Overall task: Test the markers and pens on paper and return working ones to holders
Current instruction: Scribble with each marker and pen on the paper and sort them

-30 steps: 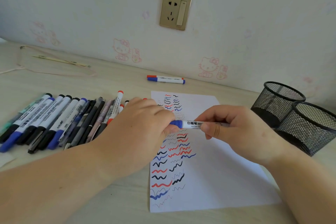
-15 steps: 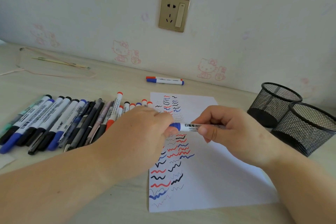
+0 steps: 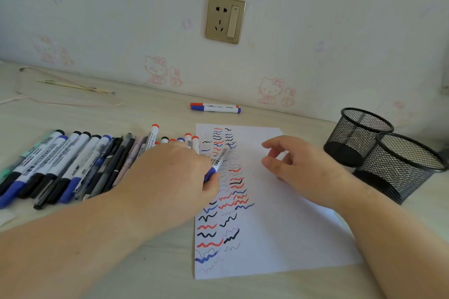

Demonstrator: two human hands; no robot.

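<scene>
1. Over the sheet of paper (image 3: 279,226) in the head view, the left hand (image 3: 170,177) grips a blue-capped whiteboard marker (image 3: 218,161), fingers curled round its capped end. The white barrel slants up and to the right above the scribbles.
2. The right hand (image 3: 298,167) hovers just beside the marker's far end, apart from it. Its fingers are loosely curved and spread, and it holds nothing.
3. The paper lies flat on the pale desk (image 3: 145,274). Its left half is filled with wavy test strokes in red, blue and black; its right half is blank.
4. Left of the paper, a row of markers and pens (image 3: 73,165) lies side by side on the desk, touching one another, partly hidden behind the left hand and forearm.
5. Two more markers (image 3: 215,107), one red-capped and one blue-capped, lie together near the wall, well apart from the row.
6. Two black mesh holders sit right of the paper, touching each other: the near holder (image 3: 398,170) in front and the far holder (image 3: 359,136) behind it. Whether anything lies in them I cannot tell.
7. A wall socket (image 3: 225,19) sits above the desk, and a thin pink cord (image 3: 73,103) trails along the far left.
</scene>
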